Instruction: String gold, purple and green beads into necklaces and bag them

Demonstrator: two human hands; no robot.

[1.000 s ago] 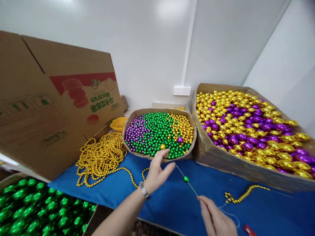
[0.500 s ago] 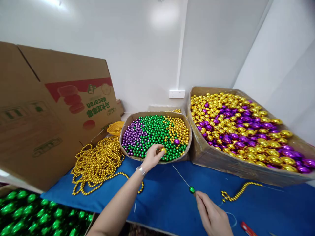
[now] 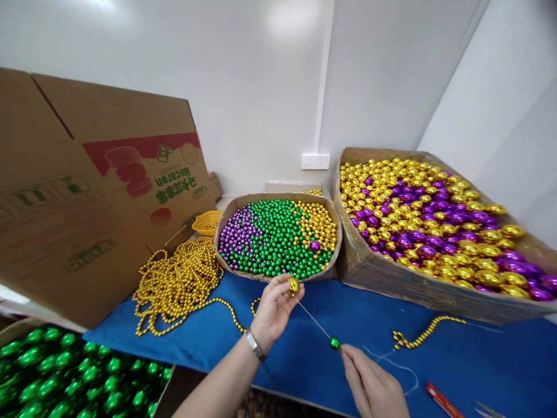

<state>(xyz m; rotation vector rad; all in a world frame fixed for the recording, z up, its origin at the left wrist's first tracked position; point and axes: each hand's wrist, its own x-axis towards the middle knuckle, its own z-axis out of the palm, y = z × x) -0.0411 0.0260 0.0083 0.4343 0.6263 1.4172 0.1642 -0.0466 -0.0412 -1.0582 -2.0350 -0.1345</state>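
Observation:
Between the thumb and fingers of my left hand [image 3: 275,307] is a large gold bead [image 3: 293,287], held at the far tip of a long thin needle [image 3: 314,319]. My right hand [image 3: 372,380] pinches the needle's near end. A green bead [image 3: 334,343] is threaded on the needle just ahead of my right fingertips. Pale thread [image 3: 398,367] trails across the blue cloth beside my right hand. Just beyond my left hand stands a shallow box [image 3: 278,277] of small purple, green and gold beads, with one larger purple bead [image 3: 314,246] on top.
A big box [image 3: 409,284] of gold and purple beads stands at right. Gold bead strings [image 3: 178,284] lie at left, beside a yellow basket [image 3: 204,223] and a tall carton [image 3: 143,244]. Green beads [image 3: 78,371] fill a lower-left box. A red cutter [image 3: 441,399] and scissors [image 3: 488,410] lie front right.
My left hand has come back from over the bead box toward me, bringing the gold bead to the needle's tip. My right hand stays nearly in place. The view has shifted slightly.

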